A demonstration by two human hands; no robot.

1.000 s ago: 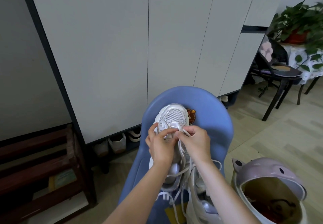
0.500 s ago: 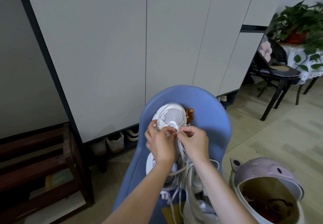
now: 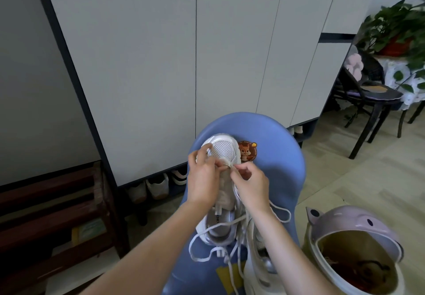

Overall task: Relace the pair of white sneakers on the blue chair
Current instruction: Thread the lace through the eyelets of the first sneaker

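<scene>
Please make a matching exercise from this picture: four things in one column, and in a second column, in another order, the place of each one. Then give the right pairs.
Things
1. squirrel sticker
2. pink bin
3. potted plant
4. second sneaker

Places
A. on the floor, right of the blue chair
B. far right, behind the dark chair
C. lying on the blue chair's seat, under the right forearm
D. on the blue chair's back, beside the toe of the held sneaker

Pairs: 1-D, 2-A, 3-B, 4-C

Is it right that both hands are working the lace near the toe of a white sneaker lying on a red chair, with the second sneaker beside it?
Not quite: the chair is blue, not red, as the head view shows. Otherwise correct: the left hand and right hand work the lace near the toe of the white sneaker, and the second sneaker lies beside it.
</scene>
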